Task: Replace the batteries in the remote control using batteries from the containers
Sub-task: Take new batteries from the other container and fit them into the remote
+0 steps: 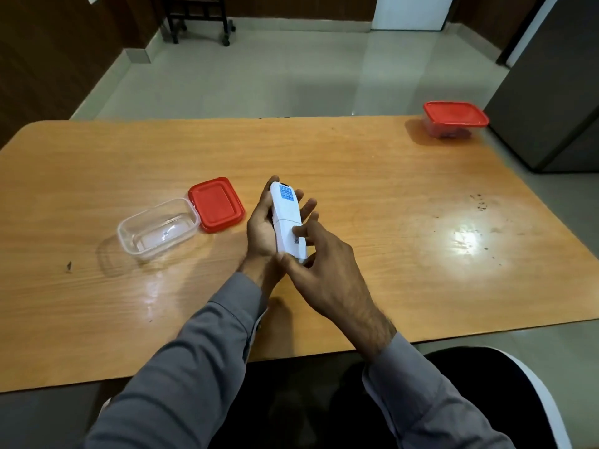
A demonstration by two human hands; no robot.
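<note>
A white remote control (287, 218) with a blue label lies back side up in my left hand (262, 228), above the middle of the wooden table (389, 196). My right hand (321, 260) pinches the remote's lower end, thumb on the back cover. The cover looks closed; no batteries are visible. A clear container (158, 230) stands open and looks empty to the left, its red lid (216, 204) flat beside it. A second container (453, 119) with its red lid on sits at the far right corner.
A grey cabinet (551, 92) stands just past the table's right end. A dark wheeled stand (197, 17) is on the tiled floor beyond the table. Small dark specks mark the tabletop at right.
</note>
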